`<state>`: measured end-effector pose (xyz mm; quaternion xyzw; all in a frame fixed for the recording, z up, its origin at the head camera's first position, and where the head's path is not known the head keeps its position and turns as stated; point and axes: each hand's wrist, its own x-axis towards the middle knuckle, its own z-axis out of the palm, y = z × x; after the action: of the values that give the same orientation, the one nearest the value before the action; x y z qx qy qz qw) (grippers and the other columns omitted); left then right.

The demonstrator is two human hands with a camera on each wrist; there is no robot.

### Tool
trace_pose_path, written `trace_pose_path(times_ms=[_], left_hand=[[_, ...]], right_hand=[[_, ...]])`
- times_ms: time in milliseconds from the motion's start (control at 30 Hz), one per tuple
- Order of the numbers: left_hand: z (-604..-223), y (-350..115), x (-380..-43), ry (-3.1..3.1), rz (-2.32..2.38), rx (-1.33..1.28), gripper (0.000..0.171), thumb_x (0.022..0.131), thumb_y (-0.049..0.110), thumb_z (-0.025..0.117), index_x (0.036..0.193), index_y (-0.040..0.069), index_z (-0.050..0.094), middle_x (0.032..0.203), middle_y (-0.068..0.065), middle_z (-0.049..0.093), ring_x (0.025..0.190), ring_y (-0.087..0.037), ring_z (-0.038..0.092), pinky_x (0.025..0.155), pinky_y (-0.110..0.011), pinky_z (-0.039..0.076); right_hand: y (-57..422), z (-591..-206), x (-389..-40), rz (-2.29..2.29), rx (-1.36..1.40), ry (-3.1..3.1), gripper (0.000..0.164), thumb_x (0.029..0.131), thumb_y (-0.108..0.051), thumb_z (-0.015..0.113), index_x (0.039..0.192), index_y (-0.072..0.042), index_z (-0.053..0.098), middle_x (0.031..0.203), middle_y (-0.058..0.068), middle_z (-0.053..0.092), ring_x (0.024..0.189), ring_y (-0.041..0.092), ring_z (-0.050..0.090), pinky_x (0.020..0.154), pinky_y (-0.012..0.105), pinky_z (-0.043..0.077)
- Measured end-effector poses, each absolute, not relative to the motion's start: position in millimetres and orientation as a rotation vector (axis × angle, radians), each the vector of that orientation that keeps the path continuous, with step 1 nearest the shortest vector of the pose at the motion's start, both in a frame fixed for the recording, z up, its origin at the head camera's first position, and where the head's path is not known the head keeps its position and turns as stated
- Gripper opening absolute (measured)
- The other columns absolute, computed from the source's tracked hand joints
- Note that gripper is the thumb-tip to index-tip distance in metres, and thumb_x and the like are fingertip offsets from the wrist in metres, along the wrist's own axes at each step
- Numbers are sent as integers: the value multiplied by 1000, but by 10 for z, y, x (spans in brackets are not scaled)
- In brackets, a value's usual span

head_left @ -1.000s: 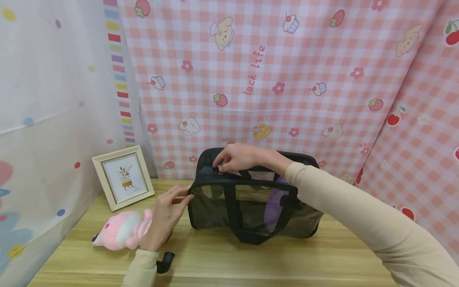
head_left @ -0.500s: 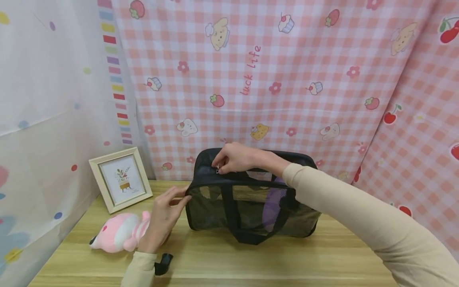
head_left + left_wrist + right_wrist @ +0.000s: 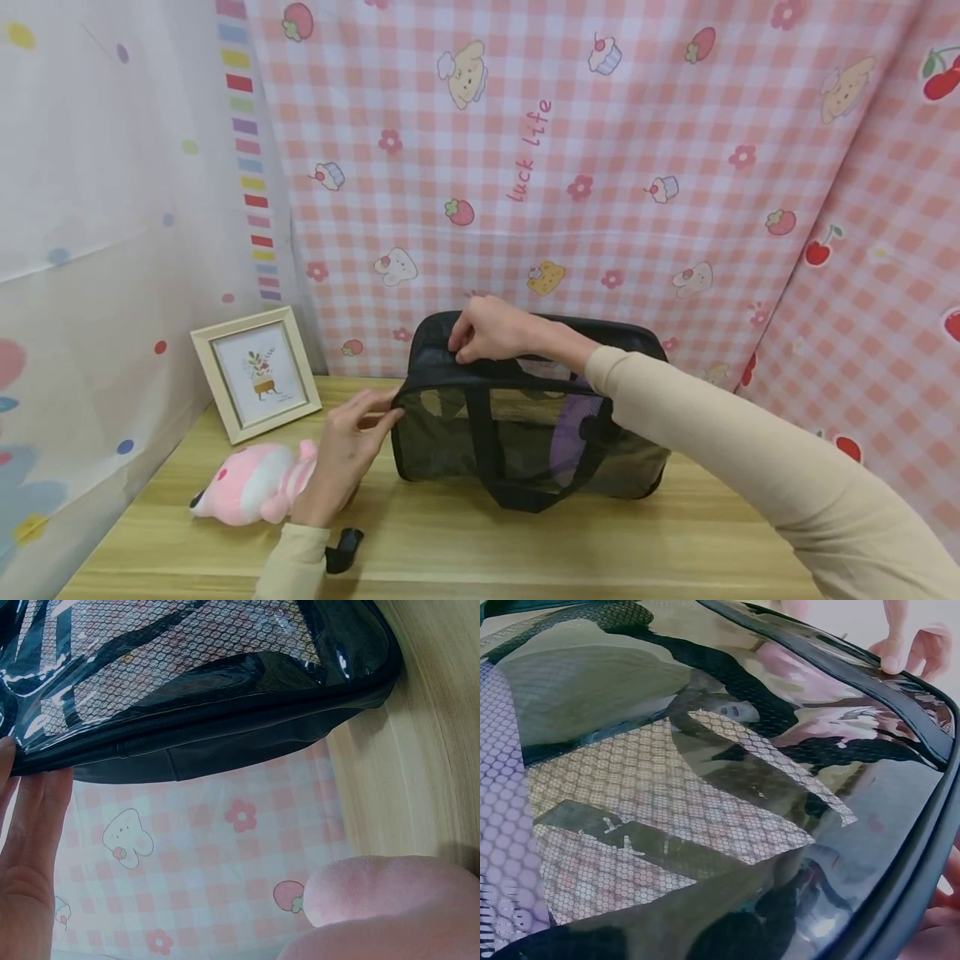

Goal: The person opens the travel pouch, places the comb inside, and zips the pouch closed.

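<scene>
A black see-through bag (image 3: 442, 450) with mesh panels and black strap handles stands on the wooden table. At its front left top corner, my left hand (image 3: 349, 446) pinches the dark edge between thumb and fingers. My right hand (image 3: 495, 329) reaches over the top, thumb and forefinger pinched together at the zipper line near the left end. The zipper pull is hidden by those fingers now. Inside the bag, toward the right, lies a purple item (image 3: 573, 433); through the clear panel in the right wrist view, its kind cannot be told.
A pink and white plush toy (image 3: 255, 483) lies left of the bag, behind my left forearm. Further back leans a cream picture frame (image 3: 258, 371). A small black curved object (image 3: 345, 550) is beside my left sleeve. A pink checked cloth (image 3: 570, 167) hangs close behind the bag.
Both hands keep nearly the same places on the bag. The metal zipper pull that showed at my right fingertips earlier is covered now. The head view has shifted slightly.
</scene>
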<state>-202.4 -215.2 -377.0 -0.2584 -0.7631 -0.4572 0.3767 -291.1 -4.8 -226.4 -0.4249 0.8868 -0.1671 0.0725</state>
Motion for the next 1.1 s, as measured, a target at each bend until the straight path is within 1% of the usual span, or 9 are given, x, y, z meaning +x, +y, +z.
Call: trace_pose_path(times_ms=[233, 433, 567, 700, 767, 867, 933, 1000, 1100], left_hand=[[-3777, -2132, -2021, -1951, -1179, -666, 27, 75, -17, 71, 99, -4, 70, 86, -13, 67, 81, -26, 66, 66, -29, 58], [-3769, -2142, -2022, -1957, -1182, -659, 26, 75, -16, 71, 98, -4, 70, 86, -12, 68, 81, -25, 66, 64, -35, 59], [-3776, -2150, -2019, -1956, -1178, -656, 27, 75, -16, 71, 98, -4, 70, 85, -12, 68, 80, -25, 66, 64, -31, 58], [-3782, -2154, -2011, -1957, -1180, -656, 27, 75, -16, 71, 99, -3, 70, 86, -12, 68, 80, -25, 66, 65, -24, 57], [-3780, -2155, -2009, -1959, -1180, -656, 27, 75, -16, 71, 99, -3, 70, 86, -12, 68, 80, -25, 66, 66, -22, 57], [-3774, -2156, -2006, -1960, -1180, -655, 27, 75, -16, 71, 100, -4, 70, 86, -12, 68, 80, -25, 66, 66, -22, 57], [-3769, -2158, -2006, -1962, -1175, -653, 28, 75, -16, 71, 100, -3, 70, 86, -11, 68, 80, -25, 66, 66, -23, 57], [-3766, -2159, -2007, -1964, -1172, -653, 28, 76, -15, 71, 100, -3, 70, 86, -11, 68, 80, -25, 66, 66, -23, 57], [-3764, -2158, -2011, -1964, -1171, -657, 28, 75, -15, 71, 100, -3, 70, 86, -11, 68, 80, -25, 66, 66, -23, 57]], right_hand=[[-32, -2208, -2932, -511, -1262, 2665, 13, 89, -4, 62, 93, -4, 74, 73, 2, 68, 59, 13, 57, 54, 22, 47], [-6, -2126, -2918, -519, -1254, 2605, 19, 95, -4, 53, 92, -2, 72, 81, 5, 69, 66, 22, 63, 55, 24, 50], [-8, -2100, -2921, -498, -1217, 2577, 24, 98, -5, 47, 94, -3, 70, 84, 7, 68, 67, 23, 62, 53, 23, 46], [-7, -2081, -2936, -508, -1177, 2585, 23, 98, -6, 48, 95, -3, 72, 79, 8, 68, 50, 13, 49, 46, 22, 35], [-2, -2072, -2948, -525, -1160, 2597, 22, 97, -6, 51, 94, -3, 73, 70, 12, 66, 42, 8, 38, 46, 18, 37], [12, -2062, -2959, -535, -1154, 2617, 22, 96, -8, 53, 92, -4, 74, 65, 12, 65, 38, 6, 28, 45, 18, 34], [23, -2062, -2963, -536, -1163, 2626, 21, 95, -9, 55, 92, -4, 74, 66, 10, 66, 38, 6, 28, 46, 18, 35], [33, -2063, -2962, -533, -1169, 2636, 20, 95, -10, 56, 92, -5, 75, 72, 6, 69, 39, 5, 30, 46, 21, 31], [44, -2065, -2963, -545, -1174, 2645, 18, 94, -11, 58, 91, -5, 75, 77, 4, 70, 42, 6, 32, 49, 21, 35]])
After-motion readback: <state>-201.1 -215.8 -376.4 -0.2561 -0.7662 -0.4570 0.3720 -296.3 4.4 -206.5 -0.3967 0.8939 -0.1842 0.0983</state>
